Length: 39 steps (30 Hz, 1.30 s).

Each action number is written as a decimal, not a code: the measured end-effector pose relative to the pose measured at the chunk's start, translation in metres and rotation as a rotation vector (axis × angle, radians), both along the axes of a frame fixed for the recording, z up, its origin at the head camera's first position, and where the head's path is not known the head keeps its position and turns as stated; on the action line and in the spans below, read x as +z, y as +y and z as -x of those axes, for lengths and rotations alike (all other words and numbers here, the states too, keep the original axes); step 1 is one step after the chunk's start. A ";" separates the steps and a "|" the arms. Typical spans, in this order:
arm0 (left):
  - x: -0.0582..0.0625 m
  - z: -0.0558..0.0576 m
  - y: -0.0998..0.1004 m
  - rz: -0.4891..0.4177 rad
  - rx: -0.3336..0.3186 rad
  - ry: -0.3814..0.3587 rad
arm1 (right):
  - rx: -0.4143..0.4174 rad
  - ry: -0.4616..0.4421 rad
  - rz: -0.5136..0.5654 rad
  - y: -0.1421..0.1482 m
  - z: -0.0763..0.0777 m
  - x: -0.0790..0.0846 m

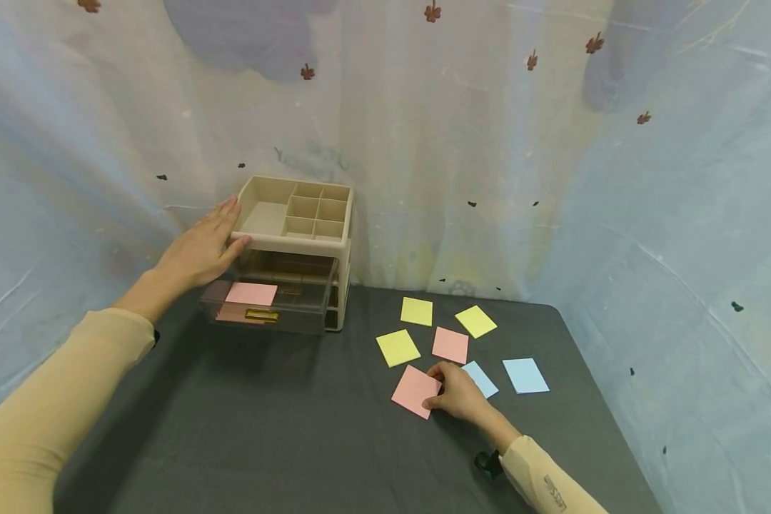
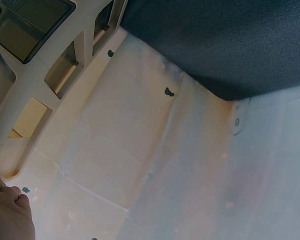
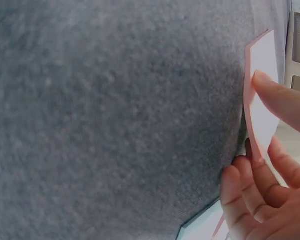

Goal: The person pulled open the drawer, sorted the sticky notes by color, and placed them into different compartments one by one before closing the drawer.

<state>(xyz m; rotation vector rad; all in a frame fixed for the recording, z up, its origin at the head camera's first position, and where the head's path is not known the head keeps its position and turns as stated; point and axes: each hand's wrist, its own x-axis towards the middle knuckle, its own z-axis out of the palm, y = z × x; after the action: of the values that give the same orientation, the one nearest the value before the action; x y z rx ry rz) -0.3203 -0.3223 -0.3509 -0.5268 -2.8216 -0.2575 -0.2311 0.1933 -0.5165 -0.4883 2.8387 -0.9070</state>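
Observation:
My right hand [image 1: 459, 392] pinches a pink sticky note pad [image 1: 415, 391] by its right side, over the dark table. In the right wrist view the thumb lies across the face of the pad [image 3: 262, 107] and fingers are behind its edge. My left hand [image 1: 199, 246] rests with fairly straight fingers along the left side of a beige desktop organizer [image 1: 289, 245], thumb at its front rim. The organizer's clear upper drawer [image 1: 302, 320] is pulled out, and a pink pad [image 1: 252, 293] lies in it. The left wrist view catches only part of the left hand [image 2: 10, 212].
Around the right hand lie yellow pads [image 1: 398, 348], another pink pad [image 1: 450, 345] and two blue pads [image 1: 525, 375], one partly covered by the hand. The organizer's top has several small compartments. A patterned curtain [image 1: 411, 143] hangs behind the table.

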 end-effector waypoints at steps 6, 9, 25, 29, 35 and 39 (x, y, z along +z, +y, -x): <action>0.000 0.000 0.001 -0.002 0.001 -0.001 | -0.056 0.059 0.065 0.000 -0.005 -0.004; 0.000 0.000 0.001 -0.003 0.001 -0.001 | -0.089 0.091 0.117 -0.001 -0.009 -0.004; 0.000 0.000 0.001 -0.004 0.007 -0.009 | -0.163 0.128 0.378 -0.005 -0.023 -0.001; 0.000 0.000 0.001 -0.005 0.007 -0.008 | -0.161 0.146 0.411 -0.005 -0.027 0.002; -0.001 0.000 0.000 -0.011 0.005 -0.008 | -0.161 0.186 0.480 -0.006 -0.028 0.006; 0.000 0.000 0.001 -0.004 0.005 -0.006 | -0.193 0.187 0.537 -0.010 -0.026 0.011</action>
<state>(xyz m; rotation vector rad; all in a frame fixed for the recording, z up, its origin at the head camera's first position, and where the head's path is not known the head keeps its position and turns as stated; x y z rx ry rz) -0.3199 -0.3217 -0.3513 -0.5183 -2.8277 -0.2642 -0.2052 0.1836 -0.5057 -0.3652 2.8132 -1.7647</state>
